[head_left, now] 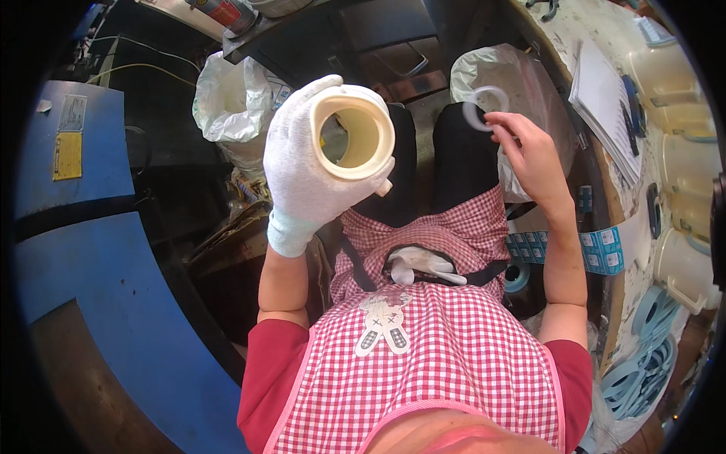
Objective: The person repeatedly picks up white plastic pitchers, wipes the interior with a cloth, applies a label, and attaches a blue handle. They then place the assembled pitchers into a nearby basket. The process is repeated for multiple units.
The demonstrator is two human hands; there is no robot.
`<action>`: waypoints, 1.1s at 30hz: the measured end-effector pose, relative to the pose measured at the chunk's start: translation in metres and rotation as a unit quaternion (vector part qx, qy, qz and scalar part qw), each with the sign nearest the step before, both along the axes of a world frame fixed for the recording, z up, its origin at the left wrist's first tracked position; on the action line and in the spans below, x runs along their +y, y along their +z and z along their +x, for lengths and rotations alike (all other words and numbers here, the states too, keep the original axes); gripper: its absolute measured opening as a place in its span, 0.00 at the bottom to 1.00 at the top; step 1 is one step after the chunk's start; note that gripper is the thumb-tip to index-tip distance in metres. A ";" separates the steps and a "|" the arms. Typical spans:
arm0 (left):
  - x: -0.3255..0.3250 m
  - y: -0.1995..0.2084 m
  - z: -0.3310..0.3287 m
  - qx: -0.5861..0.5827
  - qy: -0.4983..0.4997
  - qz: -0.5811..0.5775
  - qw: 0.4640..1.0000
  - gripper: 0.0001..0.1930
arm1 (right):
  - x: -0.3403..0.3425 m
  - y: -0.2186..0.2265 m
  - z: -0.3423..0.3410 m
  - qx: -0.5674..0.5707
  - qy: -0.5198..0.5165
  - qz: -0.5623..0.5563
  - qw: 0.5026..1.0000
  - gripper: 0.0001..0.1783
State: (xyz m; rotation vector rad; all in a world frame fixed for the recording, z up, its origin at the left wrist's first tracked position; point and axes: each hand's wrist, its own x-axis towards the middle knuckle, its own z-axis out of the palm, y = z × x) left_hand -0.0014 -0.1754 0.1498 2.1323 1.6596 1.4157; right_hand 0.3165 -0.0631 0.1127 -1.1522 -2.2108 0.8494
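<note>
My left hand point(301, 144), in a pale knitted glove, is closed around a cream plastic tube-shaped fitting point(325, 165). Its round open end faces up toward me, and a small stub pokes out at its lower right. My right hand point(529, 155) is bare and pinches a thin whitish ring point(470, 115) between thumb and fingers. That ring is held above my right knee, to the right of the fitting and apart from it. Another pale glove point(423, 263) lies in the pocket of my pink checked apron point(446, 340).
Plastic-lined bins stand at far left point(234, 98) and far right point(484, 72). Along the right, a worktop point(628, 208) bears papers point(605, 113), yellowish bins point(684, 163) and a blue label strip point(601, 250). Pale blue rings point(643, 378) fill a bag below. Blue panels point(113, 303) flank my left.
</note>
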 end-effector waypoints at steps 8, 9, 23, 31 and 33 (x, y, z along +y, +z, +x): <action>-0.013 0.006 0.008 0.059 0.020 0.037 0.997 0.43 | -0.038 0.066 -0.036 0.011 0.025 0.175 0.984 0.13; -0.013 0.006 0.008 0.055 0.022 0.031 0.998 0.43 | -0.038 0.072 -0.039 -0.010 0.035 0.228 0.973 0.13; -0.013 0.004 0.016 0.053 0.000 0.018 0.998 0.40 | -0.062 0.070 -0.101 0.173 0.215 0.025 0.961 0.21; -0.008 0.000 0.026 0.027 -0.020 0.019 0.999 0.42 | -0.067 0.065 -0.110 0.026 0.167 0.211 0.963 0.20; -0.008 0.003 0.026 0.014 -0.038 -0.001 0.999 0.43 | -0.060 0.068 -0.108 0.019 0.189 0.224 0.956 0.17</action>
